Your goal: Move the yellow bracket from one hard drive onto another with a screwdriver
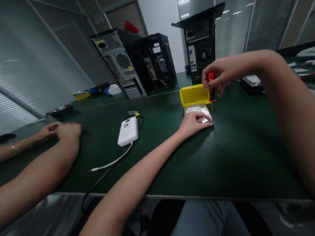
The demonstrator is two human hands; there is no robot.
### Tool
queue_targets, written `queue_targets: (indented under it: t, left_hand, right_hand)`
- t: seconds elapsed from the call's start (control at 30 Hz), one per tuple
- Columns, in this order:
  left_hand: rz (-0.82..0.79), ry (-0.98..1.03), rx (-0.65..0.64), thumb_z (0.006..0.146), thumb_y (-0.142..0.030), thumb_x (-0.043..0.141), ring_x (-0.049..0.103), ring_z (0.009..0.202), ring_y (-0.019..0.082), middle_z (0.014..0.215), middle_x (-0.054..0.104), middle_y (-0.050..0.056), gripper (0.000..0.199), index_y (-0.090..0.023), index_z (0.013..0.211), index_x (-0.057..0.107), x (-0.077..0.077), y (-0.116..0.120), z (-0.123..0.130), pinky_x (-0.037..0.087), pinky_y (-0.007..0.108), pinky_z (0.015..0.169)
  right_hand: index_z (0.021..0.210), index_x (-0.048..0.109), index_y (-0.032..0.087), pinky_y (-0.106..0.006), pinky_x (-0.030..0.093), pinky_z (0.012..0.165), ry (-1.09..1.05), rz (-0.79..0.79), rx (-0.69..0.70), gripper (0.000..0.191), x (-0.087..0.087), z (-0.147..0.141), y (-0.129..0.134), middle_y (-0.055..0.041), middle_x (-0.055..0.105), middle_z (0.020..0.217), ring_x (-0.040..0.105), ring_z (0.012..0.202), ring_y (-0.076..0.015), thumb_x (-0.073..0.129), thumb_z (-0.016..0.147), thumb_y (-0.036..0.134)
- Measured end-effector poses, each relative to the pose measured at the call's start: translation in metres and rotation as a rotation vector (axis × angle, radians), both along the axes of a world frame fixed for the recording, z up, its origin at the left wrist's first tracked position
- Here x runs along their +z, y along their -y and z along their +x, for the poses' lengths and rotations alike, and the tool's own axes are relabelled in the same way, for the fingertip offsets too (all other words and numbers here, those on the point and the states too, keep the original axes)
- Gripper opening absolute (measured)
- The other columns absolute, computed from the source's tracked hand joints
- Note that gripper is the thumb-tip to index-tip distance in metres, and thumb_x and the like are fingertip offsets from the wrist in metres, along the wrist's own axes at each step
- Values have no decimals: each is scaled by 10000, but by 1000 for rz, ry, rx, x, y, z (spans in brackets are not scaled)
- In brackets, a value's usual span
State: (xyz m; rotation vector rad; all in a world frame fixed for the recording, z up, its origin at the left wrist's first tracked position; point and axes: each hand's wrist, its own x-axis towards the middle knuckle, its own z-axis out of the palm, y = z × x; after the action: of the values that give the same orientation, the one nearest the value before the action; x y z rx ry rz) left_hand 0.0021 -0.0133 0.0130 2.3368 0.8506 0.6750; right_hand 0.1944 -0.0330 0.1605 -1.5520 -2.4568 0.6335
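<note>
Nearest my view, item one: a pair of legs in blue jeans (199, 223), below the near edge of the green worktop (238, 162). Item two: a white power bank (128, 131), left of the silver drive (196, 109), with a white cable (112, 163) trailing toward me and a black cable (101, 179) running over the edge. Item three: another person's hands (69, 130), together on the worktop, farther left of the drive. Item four: the silver drive itself, lying flat. My left hand (194, 122) is over its near part, fingers bent and nearly closed, thumb and fingertips gripping its near right corner. Item five: a red-and-black screwdriver (212, 87), held upright in my right hand (216, 78), fingers closed around the handle, shaft pointing down at the drive's right side. Item six: an open yellow case (195, 95), just behind the drive. Item seven: three computer towers (128, 62), well behind the drive, two to its left, one almost straight beyond. Item eight: windows with blinds (195, 4), farthest back.
</note>
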Motion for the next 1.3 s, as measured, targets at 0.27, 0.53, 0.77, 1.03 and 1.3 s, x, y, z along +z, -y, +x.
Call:
queue_targets:
  t: [0.27, 0.53, 0.77, 1.03, 1.3]
  left_hand:
    - [27, 20, 3, 709, -393, 664, 340, 531, 95, 521, 382, -46, 284, -166, 871, 721, -4, 0, 2, 241, 248, 549]
    - [35, 15, 8, 694, -409, 676, 353, 544, 104, 522, 387, -45, 310, -162, 876, 719, -6, -1, 4, 262, 251, 571]
    - [49, 25, 21, 687, -399, 686, 375, 563, 109, 539, 402, -36, 301, -162, 870, 722, -6, 0, 4, 270, 247, 579]
    - [58, 6, 21, 697, -397, 681, 370, 565, 104, 544, 388, -42, 301, -160, 879, 719, -6, 0, 4, 264, 237, 581]
    - [53, -6, 17, 715, -403, 666, 354, 549, 99, 543, 390, -45, 307, -164, 901, 717, -6, 1, 3, 255, 242, 570]
  right_hand:
    - [1017, 609, 240, -336, 562, 703, 32, 32, 5, 353, 0, -1, 0, -46, 677, 967, 659, 877, -216, 518, 797, 500]
    - [1013, 608, 237, -337, 565, 686, 25, 29, 7, 367, 1, -2, 3, -48, 683, 949, 665, 857, -216, 516, 793, 516]
    - [1040, 606, 230, -322, 567, 682, 11, 18, 1, 373, 0, 0, 0, -50, 686, 950, 670, 839, -209, 535, 787, 495]
    - [1062, 603, 214, -321, 564, 691, -35, -11, 1, 389, 0, 0, 0, -53, 684, 957, 671, 835, -206, 544, 792, 488]
    - [1051, 607, 227, -324, 568, 685, -31, -32, -9, 372, 1, 1, -1, -48, 683, 948, 671, 830, -209, 572, 769, 469]
